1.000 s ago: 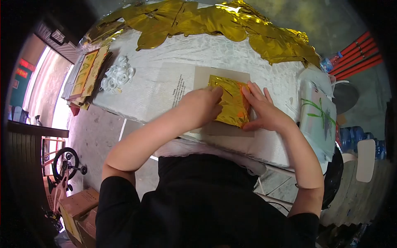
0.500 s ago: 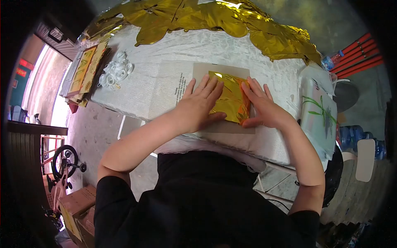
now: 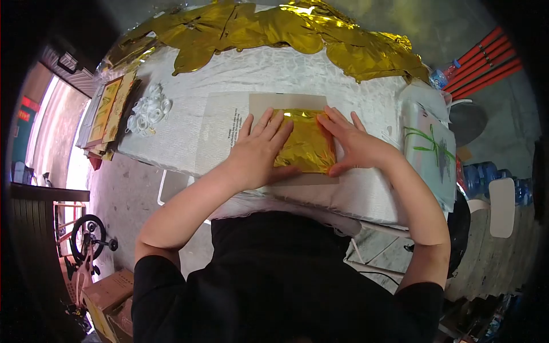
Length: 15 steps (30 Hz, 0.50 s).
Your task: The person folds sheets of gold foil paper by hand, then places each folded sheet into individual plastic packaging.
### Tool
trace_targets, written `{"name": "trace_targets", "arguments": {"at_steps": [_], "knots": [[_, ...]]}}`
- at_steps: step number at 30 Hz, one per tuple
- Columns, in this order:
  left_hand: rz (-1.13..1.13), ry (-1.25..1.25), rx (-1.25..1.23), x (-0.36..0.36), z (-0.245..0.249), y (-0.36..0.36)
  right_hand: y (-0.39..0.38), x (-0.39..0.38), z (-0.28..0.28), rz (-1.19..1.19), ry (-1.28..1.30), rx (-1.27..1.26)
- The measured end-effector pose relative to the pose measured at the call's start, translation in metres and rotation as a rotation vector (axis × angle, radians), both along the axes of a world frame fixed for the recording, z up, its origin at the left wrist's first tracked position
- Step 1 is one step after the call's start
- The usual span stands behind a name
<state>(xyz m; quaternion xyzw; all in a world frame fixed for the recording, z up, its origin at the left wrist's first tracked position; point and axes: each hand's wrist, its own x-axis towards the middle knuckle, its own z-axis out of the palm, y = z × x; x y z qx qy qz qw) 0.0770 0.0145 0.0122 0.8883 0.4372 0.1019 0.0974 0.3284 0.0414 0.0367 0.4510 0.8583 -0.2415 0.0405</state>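
Note:
A folded square of shiny gold foil [image 3: 307, 140] lies flat on a grey-brown cardboard sheet [image 3: 263, 103] in front of me. Along its left edge rests my left hand [image 3: 260, 147], palm down with fingers stretched out and thumb near the lower edge. My right hand [image 3: 357, 142] lies against the right edge, fingers spread, its thumb at the lower right corner. Neither hand grips anything; both touch the foil from its sides. Its top surface shows creases and bright reflections.
Flat gold foil balloons [image 3: 251, 28] cover the table's far edge. White ribbon coils [image 3: 150, 111] and a stack of printed cardboard packs [image 3: 108, 111] sit at left. A clear-wrapped pack tied with green ribbon [image 3: 426, 163] and a plastic bottle [image 3: 443, 77] are at right.
The gold foil square now lies flatter and straighter, its right side less crumpled. Both hands stay at its sides. The whole view has shifted slightly.

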Motion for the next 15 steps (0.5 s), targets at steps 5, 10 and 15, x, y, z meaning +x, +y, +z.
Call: {"name": "trace_targets", "arguments": {"at_steps": [5,10,15], "knots": [[-0.006,-0.020,-0.001,-0.0005,0.0016,-0.0004,-0.0058,0.0066,-0.0026,-0.018,0.025,0.002],[0.007,-0.035,0.033,0.0005,-0.0027,0.0013,-0.0068,0.0043,-0.0005,-0.009,-0.001,0.014],[0.000,-0.006,0.012,0.0053,-0.0009,0.0015,-0.0071,0.0044,-0.0040,0.006,0.024,0.036]]}}
